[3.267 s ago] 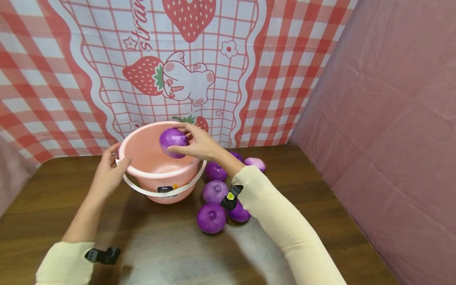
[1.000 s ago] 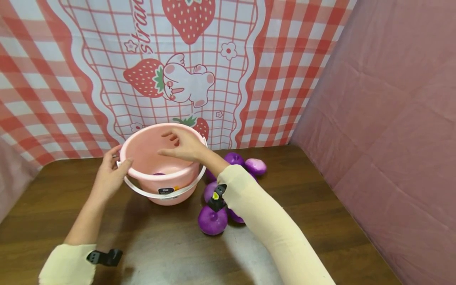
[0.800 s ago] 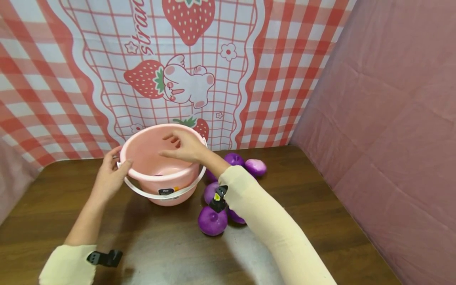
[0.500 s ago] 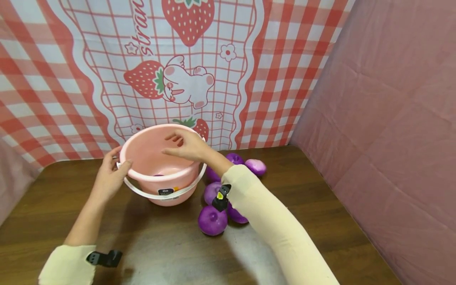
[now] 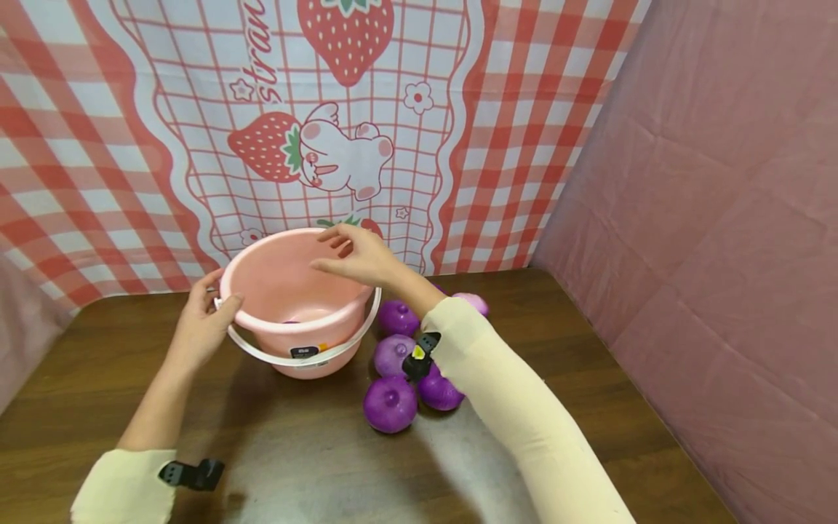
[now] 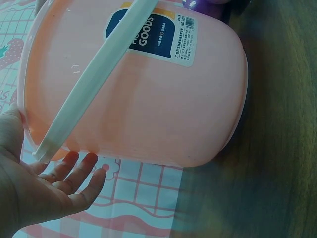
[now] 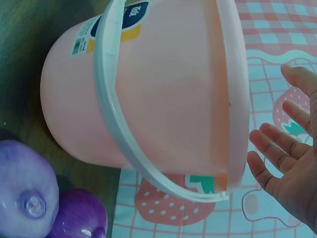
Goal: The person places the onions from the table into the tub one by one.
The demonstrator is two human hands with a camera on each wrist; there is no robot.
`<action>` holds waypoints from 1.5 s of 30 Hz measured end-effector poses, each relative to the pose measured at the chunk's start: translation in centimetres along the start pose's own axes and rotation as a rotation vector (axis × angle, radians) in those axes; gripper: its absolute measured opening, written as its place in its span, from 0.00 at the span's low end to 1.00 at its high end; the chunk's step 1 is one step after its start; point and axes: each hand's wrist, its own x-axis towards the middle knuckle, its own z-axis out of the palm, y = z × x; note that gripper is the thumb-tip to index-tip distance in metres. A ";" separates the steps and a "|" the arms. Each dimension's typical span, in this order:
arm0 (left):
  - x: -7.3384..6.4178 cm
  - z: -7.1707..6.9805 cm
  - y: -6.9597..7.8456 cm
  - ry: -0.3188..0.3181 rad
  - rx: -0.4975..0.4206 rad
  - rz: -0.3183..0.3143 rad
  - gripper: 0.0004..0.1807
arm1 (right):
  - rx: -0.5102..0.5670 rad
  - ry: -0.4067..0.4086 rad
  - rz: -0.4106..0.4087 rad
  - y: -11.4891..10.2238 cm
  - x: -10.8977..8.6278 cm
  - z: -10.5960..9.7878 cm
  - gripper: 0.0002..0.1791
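On the wood-grain surface (image 5: pixel 308 466): pink bucket (image 5: pixel 278 342), upright, white handle (image 6: pixel 94 79) lowered across its front.
Onions (image 5: pixel 390 405): at least 5, clustered just right of the bucket, partly behind the right sleeve (image 5: pixel 524 415).
Bucket interior: 1 purple sliver (image 5: pixel 291 322) visible; remainder hidden.
Left hand (image 5: pixel 203 320): thumb and fingers pinch the rim at left.
Right hand (image 5: pixel 360 255): fingers spread, holding nothing, over the right rim.
Onion handling: likely firm, smooth, slippery; grasp around the widest part.
Bucket handling: likely light, slightly flexible; steady by the rim.
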 end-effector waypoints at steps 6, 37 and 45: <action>0.0 0.0 -0.1 0.003 0.003 0.006 0.34 | 0.035 0.047 -0.029 0.5 -0.4 -0.8 0.27; 0.0 0.0 0.0 0.003 0.027 0.010 0.34 | -0.011 0.135 0.099 5.0 -3.6 -5.5 0.26; 0.2 0.0 0.0 -0.004 0.031 0.008 0.34 | -0.030 0.153 0.114 6.5 -4.7 -6.1 0.25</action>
